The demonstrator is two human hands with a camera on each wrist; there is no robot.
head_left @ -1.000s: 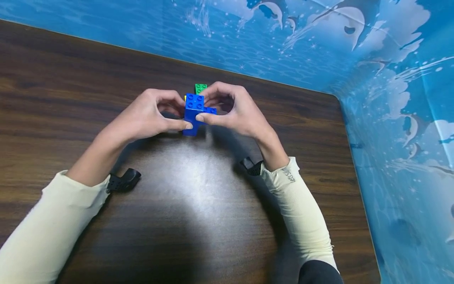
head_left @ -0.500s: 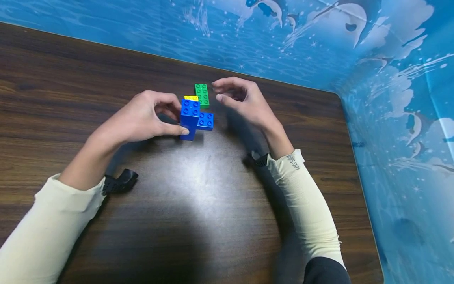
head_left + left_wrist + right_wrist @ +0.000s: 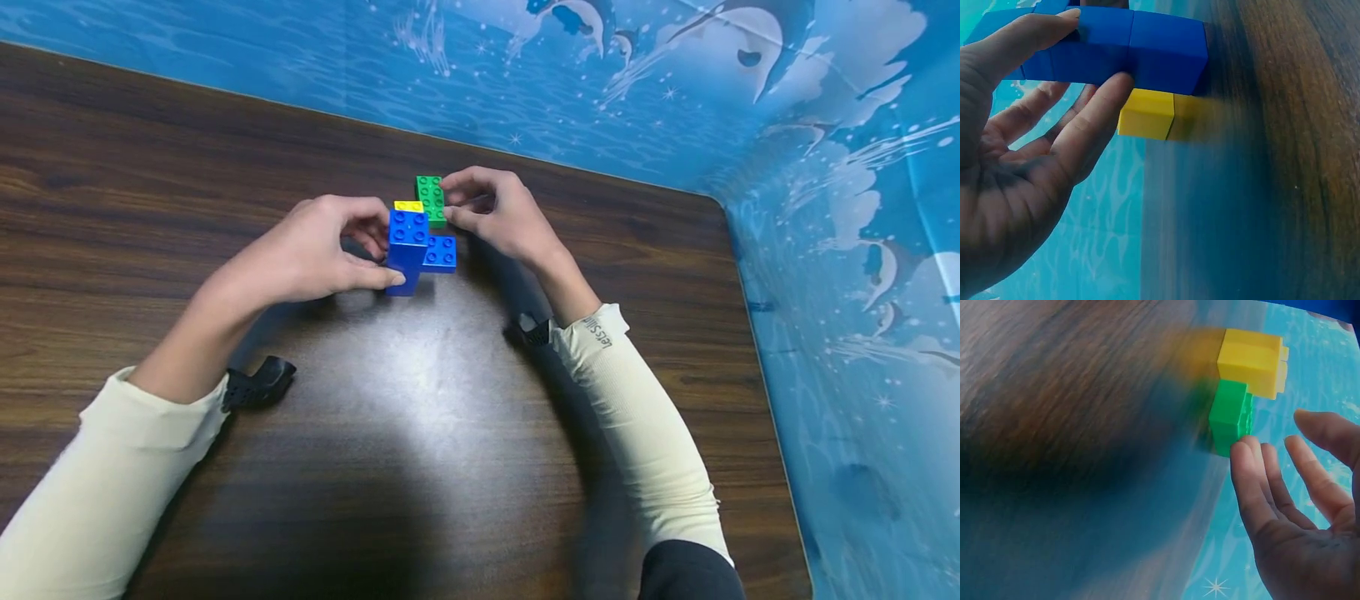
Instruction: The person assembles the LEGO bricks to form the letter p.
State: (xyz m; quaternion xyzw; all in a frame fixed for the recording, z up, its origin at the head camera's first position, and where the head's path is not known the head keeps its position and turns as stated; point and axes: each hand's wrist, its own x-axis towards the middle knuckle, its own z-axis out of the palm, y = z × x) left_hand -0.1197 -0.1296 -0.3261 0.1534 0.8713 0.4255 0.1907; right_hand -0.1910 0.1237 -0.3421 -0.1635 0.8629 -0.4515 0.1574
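Observation:
My left hand (image 3: 311, 250) grips an upright stack of blue toy bricks (image 3: 407, 250), thumb on the near face and fingers behind. A blue brick (image 3: 442, 254) with studs on top juts from the stack's right side. My right hand (image 3: 498, 212) is beside a flat green brick (image 3: 431, 202), fingertips right at its right edge. In the right wrist view the thumb stands apart from the green brick (image 3: 1227, 419), with the fingers spread loosely. A yellow brick (image 3: 408, 206) sits behind the stack, mostly hidden in the head view, and shows more fully as a yellow block (image 3: 1250, 362) in the right wrist view.
The bricks are on a dark wood-grain table (image 3: 420, 467). A blue sea-patterned sheet (image 3: 300, 50) with dolphins borders its far and right sides. Each wrist wears a black camera mount, such as the left mount (image 3: 262, 383).
My right hand has let go of the blue stack, drawn back to the right, then come left to the green brick. The left hand keeps its hold on the stack.

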